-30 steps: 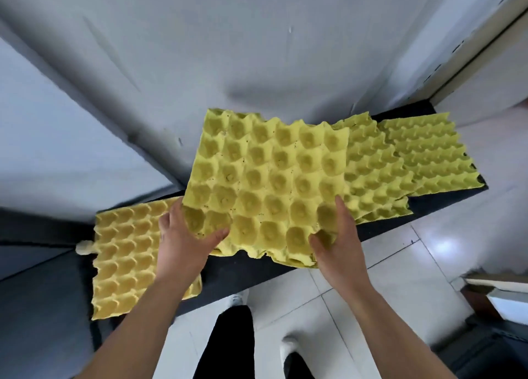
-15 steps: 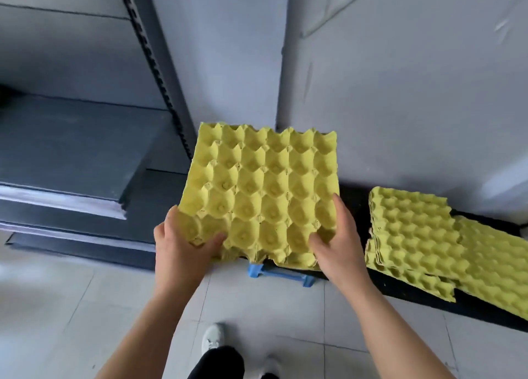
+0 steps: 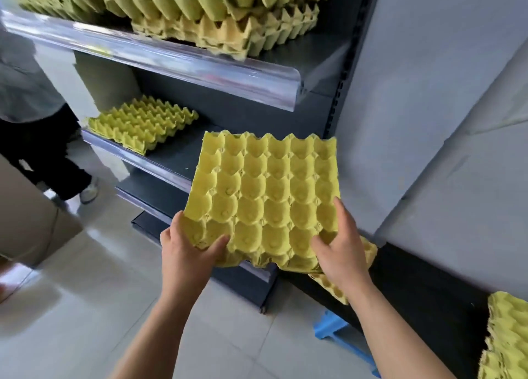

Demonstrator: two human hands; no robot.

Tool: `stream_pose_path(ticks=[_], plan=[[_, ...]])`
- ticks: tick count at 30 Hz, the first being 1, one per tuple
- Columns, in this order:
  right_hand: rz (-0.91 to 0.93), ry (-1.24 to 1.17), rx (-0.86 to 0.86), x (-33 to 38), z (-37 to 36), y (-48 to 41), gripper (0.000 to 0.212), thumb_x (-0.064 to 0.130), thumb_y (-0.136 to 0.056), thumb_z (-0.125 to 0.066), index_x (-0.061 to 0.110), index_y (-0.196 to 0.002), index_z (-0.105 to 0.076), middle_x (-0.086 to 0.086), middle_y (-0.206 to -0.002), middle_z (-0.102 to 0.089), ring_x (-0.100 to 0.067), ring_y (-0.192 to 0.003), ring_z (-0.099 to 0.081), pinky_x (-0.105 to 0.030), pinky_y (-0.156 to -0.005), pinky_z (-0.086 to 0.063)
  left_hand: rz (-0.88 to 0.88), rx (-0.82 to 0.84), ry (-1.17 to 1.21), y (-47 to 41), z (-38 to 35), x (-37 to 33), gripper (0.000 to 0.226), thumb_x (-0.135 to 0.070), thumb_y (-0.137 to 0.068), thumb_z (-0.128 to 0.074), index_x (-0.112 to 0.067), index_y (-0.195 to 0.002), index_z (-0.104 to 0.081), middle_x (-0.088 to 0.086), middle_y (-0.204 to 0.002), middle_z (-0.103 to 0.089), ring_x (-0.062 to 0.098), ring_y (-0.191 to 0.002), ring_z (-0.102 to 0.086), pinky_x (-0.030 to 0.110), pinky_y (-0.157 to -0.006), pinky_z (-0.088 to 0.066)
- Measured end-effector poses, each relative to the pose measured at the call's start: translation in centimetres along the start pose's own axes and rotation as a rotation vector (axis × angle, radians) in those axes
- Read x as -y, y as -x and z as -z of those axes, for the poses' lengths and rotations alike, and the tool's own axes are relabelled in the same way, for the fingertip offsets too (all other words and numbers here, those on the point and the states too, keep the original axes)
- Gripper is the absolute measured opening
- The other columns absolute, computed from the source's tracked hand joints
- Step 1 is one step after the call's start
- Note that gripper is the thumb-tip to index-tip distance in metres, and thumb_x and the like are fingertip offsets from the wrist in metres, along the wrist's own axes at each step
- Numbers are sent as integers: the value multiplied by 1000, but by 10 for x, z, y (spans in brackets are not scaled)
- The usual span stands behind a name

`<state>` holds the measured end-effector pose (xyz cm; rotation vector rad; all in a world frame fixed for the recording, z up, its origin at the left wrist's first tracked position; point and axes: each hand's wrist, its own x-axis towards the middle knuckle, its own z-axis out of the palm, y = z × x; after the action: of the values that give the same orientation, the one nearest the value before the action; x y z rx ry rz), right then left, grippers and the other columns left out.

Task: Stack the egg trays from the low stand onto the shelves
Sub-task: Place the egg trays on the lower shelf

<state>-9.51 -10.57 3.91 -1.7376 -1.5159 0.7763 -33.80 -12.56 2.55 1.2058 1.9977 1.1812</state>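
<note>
I hold a yellow egg tray [image 3: 265,195] in the air in front of the dark shelf unit. My left hand [image 3: 187,251] grips its near left corner, thumb on top. My right hand [image 3: 341,244] grips its near right edge. On the middle shelf [image 3: 171,155] lies a low stack of yellow trays [image 3: 143,123]. The top shelf [image 3: 183,61] carries tall stacks of trays [image 3: 217,15]. More yellow trays lie on the black low stand [image 3: 423,295]: one [image 3: 331,288] under my right wrist, others [image 3: 505,335] at the right edge.
A person in dark trousers [image 3: 37,138] stands at the left beside the shelves. A brown box [image 3: 31,215] sits on the floor at the left. A blue stool [image 3: 340,335] props the low stand. Grey walls rise on the right.
I have turned left from the low stand toward the shelves, carrying the tray with both hands. The shelves with their stacks have come into view.
</note>
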Motion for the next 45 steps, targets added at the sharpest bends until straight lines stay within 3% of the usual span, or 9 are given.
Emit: stream_pose_path(ticks=[4,10,20,25,27,34,37,41,45], plan=[[0,-29,31,54,-75,-12,79,20,-88,-61,32,-151,-15,8,-157,-19,-12,-143,-20,-35,-113,-27,-8,-8,-20,-61,67,28,83,-31,-71,-86,-25,-140,-40,2,-121,-41,18,-113,-44,30,-90,-36],[8,-16,31,121,-174,-34,69,22,-89,-61,26,-149,-26,7,-155,-24,-13,-138,-31,-23,-98,-31,22,-30,-58,-149,145,67,81,-35,-75,-82,-26,-142,-38,-1,-121,-38,18,-107,-46,34,-90,-39],[-11,3,55,185,-270,-122,65,23,-90,-61,26,-147,-29,7,-154,-26,-15,-132,-38,-22,-91,-33,66,-11,-45,-286,178,101,74,-33,-81,-77,-23,-143,-38,6,-128,-41,16,-98,-44,30,-86,-38],[-14,42,51,206,-311,-180,57,23,-90,-61,24,-141,-36,4,-148,-32,-7,-94,-46,-24,-80,-38,42,30,-20,-363,177,110,71,-30,-77,-80,-24,-138,-43,2,-121,-44,6,-83,-56,31,-85,-46],[-16,59,48,213,-327,-202,53,24,-89,-61,23,-137,-41,3,-144,-36,-6,-80,-46,-26,-77,-41,41,65,-10,-394,178,118,73,-32,-74,-81,-27,-137,-43,1,-123,-48,10,-88,-60,36,-88,-51],[-54,139,0,237,-377,-262,39,25,-89,-60,19,-126,-50,-2,-130,-42,-3,-69,-45,-28,-72,-41,11,164,33,-495,180,130,78,-28,-76,-82,-26,-142,-40,0,-127,-58,18,-105,-62,36,-94,-49],[-76,152,-32,246,-398,-282,40,29,-90,-59,18,-127,-49,-2,-129,-42,-4,-72,-48,-29,-72,-45,1,223,-5,-542,180,137,91,-33,-77,-83,-21,-150,-30,0,-135,-53,18,-113,-58,36,-102,-45],[-125,179,-82,255,-428,-299,44,37,-91,-57,17,-129,-48,-7,-135,-38,-24,-94,-60,-42,-85,-52,-43,311,-70,-595,179,144,93,-36,-78,-81,-20,-152,-28,6,-142,-52,23,-124,-54,41,-108,-42],[-195,213,-113,261,-453,-314,51,45,-90,-56,17,-133,-46,-9,-143,-31,-25,-101,-60,-40,-89,-50,-100,394,-151,-638,179,148,92,-41,-78,-80,-19,-152,-29,3,-144,-51,23,-128,-51,34,-102,-40]])
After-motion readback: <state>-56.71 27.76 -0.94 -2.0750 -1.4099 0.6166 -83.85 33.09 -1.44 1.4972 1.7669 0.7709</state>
